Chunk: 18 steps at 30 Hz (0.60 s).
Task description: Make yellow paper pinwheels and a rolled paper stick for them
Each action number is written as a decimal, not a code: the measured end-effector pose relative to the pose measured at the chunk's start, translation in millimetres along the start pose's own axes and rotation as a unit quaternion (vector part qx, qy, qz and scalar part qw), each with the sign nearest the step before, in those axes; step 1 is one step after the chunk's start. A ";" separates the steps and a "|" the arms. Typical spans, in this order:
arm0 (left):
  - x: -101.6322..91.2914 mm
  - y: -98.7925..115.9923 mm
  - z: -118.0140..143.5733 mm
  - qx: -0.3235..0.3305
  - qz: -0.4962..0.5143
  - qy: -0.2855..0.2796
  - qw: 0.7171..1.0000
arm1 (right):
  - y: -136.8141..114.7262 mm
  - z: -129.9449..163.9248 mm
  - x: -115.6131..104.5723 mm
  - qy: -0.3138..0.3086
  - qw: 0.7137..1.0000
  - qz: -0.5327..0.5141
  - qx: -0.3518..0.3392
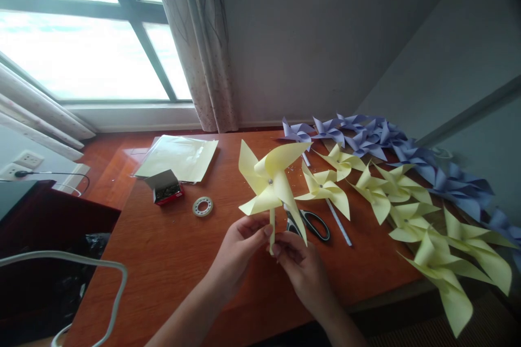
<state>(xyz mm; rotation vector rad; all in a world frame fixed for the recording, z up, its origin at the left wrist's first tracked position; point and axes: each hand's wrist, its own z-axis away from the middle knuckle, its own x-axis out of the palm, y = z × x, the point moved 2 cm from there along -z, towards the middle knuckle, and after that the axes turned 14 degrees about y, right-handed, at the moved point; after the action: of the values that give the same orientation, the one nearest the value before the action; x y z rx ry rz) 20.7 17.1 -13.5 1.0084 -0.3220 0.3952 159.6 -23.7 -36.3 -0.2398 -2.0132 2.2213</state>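
Observation:
A yellow paper pinwheel (269, 182) is held upright over the wooden table, its blades facing me and a small pin at the centre. Its short pale stick points down between my hands. My left hand (248, 244) pinches the stick from the left, below the blades. Lower down, my right hand (299, 260) has its thumb and fingers closed around the bottom of the same stick. Behind the right hand lie scissors (316, 226) with black and grey handles, partly hidden by a blade.
Yellow pinwheels (325, 187) and purple pinwheels (366, 141) cover the table's right side. At left are yellow paper sheets (179, 157), an open small box (166, 190) of metal pieces and a tape roll (202, 206). A white cable (118, 282) curves at the lower left.

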 end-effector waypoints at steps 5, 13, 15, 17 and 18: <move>-3.2 0.6 0.1 -0.007 -0.023 -0.042 0.999 | -5.7 -1.2 0.1 0.010 0.999 0.014 -0.029; -13.7 -2.2 -11.1 -0.018 -0.112 -0.032 0.993 | 0.5 0.9 -3.7 0.017 0.996 0.025 -0.082; -14.1 -3.3 -13.6 -0.010 -0.115 -0.035 0.993 | 1.8 0.5 -4.3 0.036 0.993 0.031 -0.112; -13.8 -4.5 -15.3 -0.008 -0.123 -0.032 0.992 | 4.6 0.1 -4.4 0.061 0.986 0.041 -0.150; -13.3 -5.2 -15.5 -0.011 -0.132 -0.026 0.991 | 6.4 -0.1 -4.4 0.073 0.982 0.050 -0.170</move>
<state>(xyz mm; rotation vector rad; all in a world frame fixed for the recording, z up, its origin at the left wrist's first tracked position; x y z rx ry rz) 12.5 25.8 -30.9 1.0256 -0.2340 0.1255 164.0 -25.1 -42.6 -0.5341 -2.3297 1.8342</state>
